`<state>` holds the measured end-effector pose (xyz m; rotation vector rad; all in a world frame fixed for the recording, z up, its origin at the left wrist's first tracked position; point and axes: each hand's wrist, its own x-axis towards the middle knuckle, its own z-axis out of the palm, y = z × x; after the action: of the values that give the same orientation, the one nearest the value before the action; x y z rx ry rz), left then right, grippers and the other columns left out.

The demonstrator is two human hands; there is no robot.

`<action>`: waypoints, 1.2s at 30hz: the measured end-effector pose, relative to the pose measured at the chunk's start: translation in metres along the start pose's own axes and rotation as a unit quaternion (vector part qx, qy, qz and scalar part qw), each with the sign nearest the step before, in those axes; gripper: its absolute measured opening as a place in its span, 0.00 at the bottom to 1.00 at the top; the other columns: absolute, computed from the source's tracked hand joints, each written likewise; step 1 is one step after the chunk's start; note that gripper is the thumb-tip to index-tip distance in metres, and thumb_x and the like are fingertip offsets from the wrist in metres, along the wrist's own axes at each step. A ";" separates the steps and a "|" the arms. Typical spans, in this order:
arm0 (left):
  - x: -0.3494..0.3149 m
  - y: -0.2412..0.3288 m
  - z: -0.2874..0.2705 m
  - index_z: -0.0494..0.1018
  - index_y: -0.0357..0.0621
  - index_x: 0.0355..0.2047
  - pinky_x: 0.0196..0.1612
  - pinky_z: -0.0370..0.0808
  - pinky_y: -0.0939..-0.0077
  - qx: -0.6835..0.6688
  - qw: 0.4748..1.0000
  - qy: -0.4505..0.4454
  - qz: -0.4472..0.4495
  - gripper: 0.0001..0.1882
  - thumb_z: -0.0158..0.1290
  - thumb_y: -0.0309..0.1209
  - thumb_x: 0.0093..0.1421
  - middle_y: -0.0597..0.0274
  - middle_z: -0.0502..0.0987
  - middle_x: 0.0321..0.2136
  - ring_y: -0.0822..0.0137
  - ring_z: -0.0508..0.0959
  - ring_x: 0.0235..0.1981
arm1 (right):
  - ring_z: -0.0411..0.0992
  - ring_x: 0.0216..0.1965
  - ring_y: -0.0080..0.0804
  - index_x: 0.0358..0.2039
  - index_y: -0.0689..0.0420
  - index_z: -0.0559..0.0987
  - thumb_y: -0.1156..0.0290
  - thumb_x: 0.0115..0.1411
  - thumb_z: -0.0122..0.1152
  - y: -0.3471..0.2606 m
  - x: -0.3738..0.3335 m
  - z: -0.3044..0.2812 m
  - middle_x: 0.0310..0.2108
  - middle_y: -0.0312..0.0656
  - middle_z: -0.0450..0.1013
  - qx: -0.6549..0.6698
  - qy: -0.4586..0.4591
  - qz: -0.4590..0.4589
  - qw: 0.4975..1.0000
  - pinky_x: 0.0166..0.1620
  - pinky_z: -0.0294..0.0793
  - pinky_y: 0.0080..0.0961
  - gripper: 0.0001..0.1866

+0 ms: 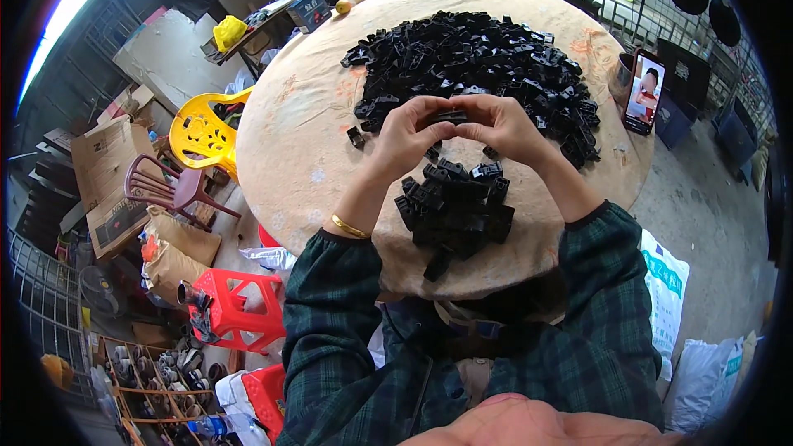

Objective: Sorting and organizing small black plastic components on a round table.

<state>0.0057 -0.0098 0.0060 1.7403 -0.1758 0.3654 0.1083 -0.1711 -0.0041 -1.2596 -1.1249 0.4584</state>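
My left hand [405, 134] and my right hand [501, 125] meet over the table, fingers curled toward each other. Between them they grip a small black plastic part [447, 117], mostly covered by my fingers and thumbs. Just beyond lies a large, wide pile of black plastic parts [479, 54]. A smaller heap of similar black parts [458, 206] lies on the near side, between my forearms. One loose black part [356, 138] rests left of my left hand.
The round table has a beige patterned cloth [289, 149]. A phone [643, 91] showing a person stands at its right edge. Left are a yellow chair [202, 134], a brown chair [178, 186] and a red stool [239, 310]. White sacks [702, 384] stand at the lower right.
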 end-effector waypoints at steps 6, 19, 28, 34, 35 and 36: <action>-0.002 0.004 0.002 0.68 0.33 0.43 0.43 0.75 0.79 0.050 0.998 0.009 -0.044 0.14 0.52 0.18 0.55 0.58 0.75 0.38 0.71 0.75 0.40 | 0.73 0.37 0.22 0.43 0.65 0.75 0.75 0.56 0.60 -0.002 0.005 -0.012 0.36 0.40 0.75 -0.025 -0.007 0.040 0.999 0.41 0.75 0.20 0.15; -0.006 0.000 -0.001 0.76 0.47 0.41 0.39 0.72 0.75 0.233 0.966 -0.115 0.021 0.16 0.60 0.26 0.49 0.61 0.76 0.34 0.65 0.75 0.33 | 0.66 0.47 0.38 0.45 0.53 0.75 0.70 0.51 0.60 0.038 0.047 -0.029 0.39 0.39 0.73 -0.657 0.023 0.025 0.754 0.48 0.69 0.30 0.18; 0.000 -0.032 -0.026 0.75 0.44 0.37 0.46 0.70 0.70 0.414 0.906 -0.091 0.020 0.20 0.63 0.25 0.40 0.55 0.70 0.38 0.57 0.70 0.42 | 0.71 0.38 0.37 0.34 0.52 0.79 0.67 0.52 0.57 0.052 0.042 -0.040 0.31 0.41 0.74 -0.642 0.081 -0.020 0.762 0.41 0.73 0.32 0.09; -0.002 -0.039 -0.025 0.76 0.47 0.36 0.44 0.71 0.69 0.430 0.899 -0.087 0.004 0.17 0.63 0.26 0.42 0.55 0.70 0.35 0.57 0.72 0.40 | 0.73 0.33 0.43 0.38 0.50 0.77 0.67 0.57 0.54 0.035 0.046 -0.012 0.30 0.45 0.70 -0.567 0.121 -0.050 0.813 0.35 0.73 0.35 0.09; 0.000 -0.038 -0.023 0.77 0.47 0.35 0.43 0.71 0.69 0.416 0.906 -0.077 -0.012 0.15 0.62 0.27 0.43 0.55 0.71 0.34 0.57 0.72 0.38 | 0.72 0.32 0.44 0.40 0.49 0.77 0.67 0.57 0.55 0.036 0.046 -0.009 0.29 0.45 0.70 -0.557 0.129 -0.035 0.819 0.34 0.72 0.36 0.10; 0.000 -0.042 -0.025 0.77 0.47 0.34 0.42 0.72 0.69 0.425 0.903 -0.071 0.003 0.14 0.61 0.26 0.44 0.56 0.71 0.32 0.57 0.73 0.37 | 0.72 0.33 0.45 0.38 0.51 0.78 0.66 0.57 0.55 0.037 0.046 -0.004 0.30 0.46 0.71 -0.530 0.147 -0.035 0.835 0.35 0.72 0.36 0.09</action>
<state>0.0154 0.0232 -0.0288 2.6371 -0.1313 0.3400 0.1423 -0.1245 -0.0181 -2.1348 -1.1635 -0.5171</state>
